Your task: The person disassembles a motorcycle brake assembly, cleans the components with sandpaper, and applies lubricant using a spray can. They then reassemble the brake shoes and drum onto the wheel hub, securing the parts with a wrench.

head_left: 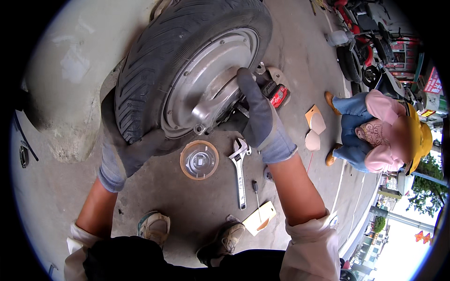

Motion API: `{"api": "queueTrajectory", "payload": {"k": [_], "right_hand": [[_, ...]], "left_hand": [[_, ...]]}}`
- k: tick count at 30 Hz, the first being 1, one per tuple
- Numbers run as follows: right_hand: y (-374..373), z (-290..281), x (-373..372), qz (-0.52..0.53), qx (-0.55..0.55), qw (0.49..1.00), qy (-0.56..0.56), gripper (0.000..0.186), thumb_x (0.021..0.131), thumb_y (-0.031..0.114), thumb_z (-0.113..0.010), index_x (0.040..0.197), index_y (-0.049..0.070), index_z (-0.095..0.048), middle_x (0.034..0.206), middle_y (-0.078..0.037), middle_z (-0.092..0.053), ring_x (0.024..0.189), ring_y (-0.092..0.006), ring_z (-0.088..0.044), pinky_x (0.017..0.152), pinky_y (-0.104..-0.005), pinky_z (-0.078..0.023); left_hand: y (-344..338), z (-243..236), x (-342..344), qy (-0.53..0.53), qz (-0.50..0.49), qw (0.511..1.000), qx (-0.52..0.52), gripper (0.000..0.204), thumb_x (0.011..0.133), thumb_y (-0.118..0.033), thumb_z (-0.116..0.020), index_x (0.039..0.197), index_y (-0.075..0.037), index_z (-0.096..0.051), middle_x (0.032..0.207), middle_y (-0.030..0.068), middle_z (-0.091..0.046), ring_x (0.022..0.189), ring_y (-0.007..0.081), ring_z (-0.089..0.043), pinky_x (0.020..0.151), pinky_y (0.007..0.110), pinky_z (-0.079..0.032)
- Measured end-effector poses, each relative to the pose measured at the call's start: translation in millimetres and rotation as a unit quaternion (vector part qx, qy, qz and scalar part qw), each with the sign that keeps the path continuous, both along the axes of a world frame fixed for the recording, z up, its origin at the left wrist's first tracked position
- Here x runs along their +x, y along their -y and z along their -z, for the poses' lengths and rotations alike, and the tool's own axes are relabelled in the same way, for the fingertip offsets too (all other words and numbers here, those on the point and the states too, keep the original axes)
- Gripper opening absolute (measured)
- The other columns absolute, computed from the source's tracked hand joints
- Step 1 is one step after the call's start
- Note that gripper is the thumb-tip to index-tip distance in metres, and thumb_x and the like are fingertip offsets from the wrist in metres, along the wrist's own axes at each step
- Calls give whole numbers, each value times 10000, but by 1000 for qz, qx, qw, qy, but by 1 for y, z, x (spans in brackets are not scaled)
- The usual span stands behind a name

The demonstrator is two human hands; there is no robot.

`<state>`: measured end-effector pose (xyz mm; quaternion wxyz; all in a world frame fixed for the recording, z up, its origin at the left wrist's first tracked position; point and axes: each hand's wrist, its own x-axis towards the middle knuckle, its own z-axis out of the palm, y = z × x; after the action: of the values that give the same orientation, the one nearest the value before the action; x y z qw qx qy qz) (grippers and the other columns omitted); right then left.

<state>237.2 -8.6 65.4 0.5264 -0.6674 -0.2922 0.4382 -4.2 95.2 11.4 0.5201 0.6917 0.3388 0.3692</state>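
Observation:
A scooter wheel with a black treaded tyre (140, 70) and a grey metal hub (211, 56) stands tilted before me. My left hand (129, 150), in a grey glove, is closed round the tyre's near lower edge, thumb along the sidewall. At the hub's right side my gloved right hand (260, 110) grips a metal arm (215, 100), with the thumb on top; its other fingers are partly hidden. A bolt end (199, 129) shows at the arm's lower tip. Just beyond the right hand lies a red and black power tool (279, 95), partly covered.
On the ground are an adjustable wrench (239, 178), a tape roll (183, 164), a screwdriver (256, 189) and cardboard pieces (260, 218). A pale body panel (70, 84) stands left of the wheel. Right, a person in a yellow hat (422, 136) is near parked scooters (370, 65).

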Motion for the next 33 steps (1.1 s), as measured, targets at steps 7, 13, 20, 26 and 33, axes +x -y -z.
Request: {"api": "queueTrajectory", "payload": {"k": [7,13,20,26,33], "right_hand": [[8,17,-1,-38,47,914,401,656,907,335,-770,1335,-76,-491,1357,-252,-519,1220,-341,-582,990,-530,-504],[18,14,11,-150,60,675,720,927,755,345,-889,1440,-50,-406,1377,-341,-422,1308,-432,-466,1059,-545,-441],[20,8,-6,-40,40,868,493,1274,614,421,-936,1543,-60,-209,1391,-389,-413,1302,-511,-468,1076,-485,-447],[52,44,42,-80,114,938,316,1274,637,407,-943,1535,-97,-193,1459,-356,-421,1353,-483,-449,1133,-486,-401],[50,124,-21,75,73,936,335,1410,581,496,-953,1522,-151,-127,1497,-410,-310,1412,-523,-350,1190,-498,-326]], "left_hand": [[-2,4,-3,-33,9,998,45,984,657,-158,-799,1481,49,-304,1383,222,-488,1245,320,-535,1048,442,-464],[0,10,0,7,10,1000,3,991,701,-176,-792,1521,12,-269,1437,186,-474,1300,301,-497,1113,426,-412],[-7,13,-8,-10,-6,998,58,943,733,-123,-736,1533,26,-260,1460,216,-442,1329,321,-465,1121,435,-395],[-2,5,-2,-20,0,999,26,883,793,-123,-701,1551,23,-272,1519,190,-411,1383,304,-420,1184,412,-296],[-6,21,-15,-17,23,997,73,635,976,-150,-586,1536,16,-337,1545,137,-423,1372,249,-445,1150,378,-344]]}}
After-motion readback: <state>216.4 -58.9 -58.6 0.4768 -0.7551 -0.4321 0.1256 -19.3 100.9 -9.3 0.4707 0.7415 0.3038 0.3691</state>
